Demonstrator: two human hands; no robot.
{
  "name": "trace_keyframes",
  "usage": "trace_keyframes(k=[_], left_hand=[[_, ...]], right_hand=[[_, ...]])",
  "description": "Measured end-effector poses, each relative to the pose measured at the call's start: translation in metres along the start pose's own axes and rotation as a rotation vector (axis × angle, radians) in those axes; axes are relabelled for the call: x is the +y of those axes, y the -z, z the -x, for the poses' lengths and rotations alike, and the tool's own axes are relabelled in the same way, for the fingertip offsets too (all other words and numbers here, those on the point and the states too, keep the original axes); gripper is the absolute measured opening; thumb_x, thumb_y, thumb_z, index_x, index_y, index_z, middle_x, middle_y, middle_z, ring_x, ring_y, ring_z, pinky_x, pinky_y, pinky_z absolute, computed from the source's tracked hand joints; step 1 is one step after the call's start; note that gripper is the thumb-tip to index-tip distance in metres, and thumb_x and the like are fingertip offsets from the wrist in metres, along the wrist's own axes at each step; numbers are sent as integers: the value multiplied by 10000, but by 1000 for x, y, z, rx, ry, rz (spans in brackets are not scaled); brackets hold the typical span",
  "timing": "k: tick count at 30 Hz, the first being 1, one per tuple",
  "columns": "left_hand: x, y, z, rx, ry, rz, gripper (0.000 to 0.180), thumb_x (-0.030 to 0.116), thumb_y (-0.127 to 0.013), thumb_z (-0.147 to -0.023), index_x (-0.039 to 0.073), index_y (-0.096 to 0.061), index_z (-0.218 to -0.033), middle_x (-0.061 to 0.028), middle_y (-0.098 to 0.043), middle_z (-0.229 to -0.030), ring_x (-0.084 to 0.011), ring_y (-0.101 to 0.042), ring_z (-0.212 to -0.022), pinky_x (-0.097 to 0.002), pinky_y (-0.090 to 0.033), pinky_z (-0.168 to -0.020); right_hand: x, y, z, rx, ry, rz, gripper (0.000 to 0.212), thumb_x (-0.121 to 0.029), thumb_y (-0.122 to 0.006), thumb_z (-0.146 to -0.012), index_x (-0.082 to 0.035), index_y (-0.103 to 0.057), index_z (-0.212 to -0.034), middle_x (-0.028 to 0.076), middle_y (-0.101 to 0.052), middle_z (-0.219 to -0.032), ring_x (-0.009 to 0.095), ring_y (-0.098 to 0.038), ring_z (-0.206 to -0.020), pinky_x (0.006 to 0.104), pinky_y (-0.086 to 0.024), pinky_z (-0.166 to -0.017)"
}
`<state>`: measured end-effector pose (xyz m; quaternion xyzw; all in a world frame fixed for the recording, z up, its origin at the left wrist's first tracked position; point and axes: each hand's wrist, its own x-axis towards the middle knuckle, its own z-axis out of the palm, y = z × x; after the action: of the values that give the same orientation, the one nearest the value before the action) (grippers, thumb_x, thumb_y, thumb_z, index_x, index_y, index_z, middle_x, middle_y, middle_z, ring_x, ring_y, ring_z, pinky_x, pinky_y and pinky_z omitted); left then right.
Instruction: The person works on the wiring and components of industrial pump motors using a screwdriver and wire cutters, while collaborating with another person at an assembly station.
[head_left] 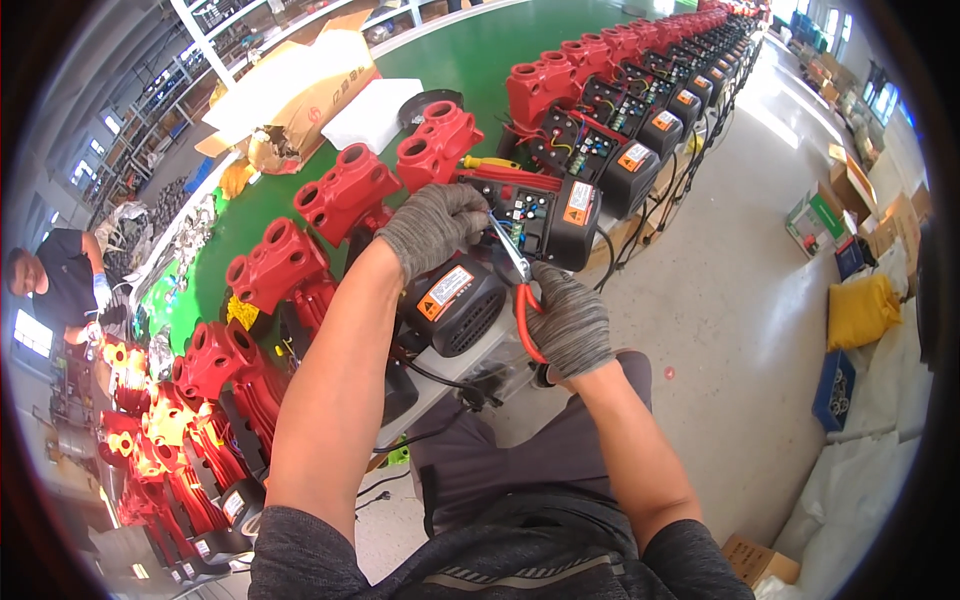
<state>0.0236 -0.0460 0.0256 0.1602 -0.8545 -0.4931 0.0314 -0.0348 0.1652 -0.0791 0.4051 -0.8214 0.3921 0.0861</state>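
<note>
Item: red-handled pliers (522, 318), held in the right hand (572, 320), fingers curled round the grips; steel nose angled up-left over the open black casing, whether touching anything there cannot be told.

Item: left hand (435, 228), fingers bent and drawn together beside the plier tip at the casing's left edge; whether they pinch a wire is hidden.

Item: green circuit board (528, 212), inside that casing, just left of its black end cover (572, 228).

Hazards, as judged: a slip of the nose could scrape the board or knock small components loose; an over-hard squeeze could nick a lead; gloved fingertips, so near the nose, could get nipped; the loose power cord (440, 378) could snag and drag a unit.

Materials: grey ribbed-knit gloves; smooth dipped grips over bright steel; matt black moulded plastic, slotted on the neighbouring vented cover (470, 318); glossy red castings (345, 190) with round bores; smooth green bench top (470, 65); yellow-handled tool (488, 162), lying behind the casing.
</note>
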Motion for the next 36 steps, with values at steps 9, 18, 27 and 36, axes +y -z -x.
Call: trace_keyframes(k=[9, 18, 27, 36], left_hand=[[0, -1, 2, 8, 24, -13, 205, 105, -637, -954, -20, -668, -1113, -48, -649, -831, -136, -590, -770, -310, -511, -747], [3, -8, 1, 46, 8, -22, 153, 91, -658, -946, 10, -676, -1074, -45, -660, -874, -131, -608, -821, -294, -520, -770], [-8, 0, -4, 42, -71, -20, 130, 79, -708, -910, 12, -691, -1019, -29, -676, -895, -109, -607, -833, -289, -525, -755], [-10, -3, -7, 79, -71, -74, 107, 64, -742, -863, 18, -689, -944, -23, -653, -794, -118, -597, -760, -308, -513, -711]], right_hand=[[-3, 17, -10, -199, -94, -35, 398, -251, -711, -867, -46, -670, -1206, 222, -713, -957, 395, -694, -851, 467, -554, -737], [-5, 12, -3, -121, -105, -137, 337, -266, -719, -872, -35, -684, -1115, 218, -680, -795, 384, -687, -735, 447, -540, -662], [-21, 17, -5, -214, -137, -178, 314, -274, -654, -909, -36, -645, -1115, 232, -698, -854, 423, -686, -820, 486, -537, -701], [-37, 32, -10, -305, -174, -68, 382, -333, -684, -906, -6, -661, -1102, 262, -678, -788, 434, -681, -765, 486, -532, -669]])
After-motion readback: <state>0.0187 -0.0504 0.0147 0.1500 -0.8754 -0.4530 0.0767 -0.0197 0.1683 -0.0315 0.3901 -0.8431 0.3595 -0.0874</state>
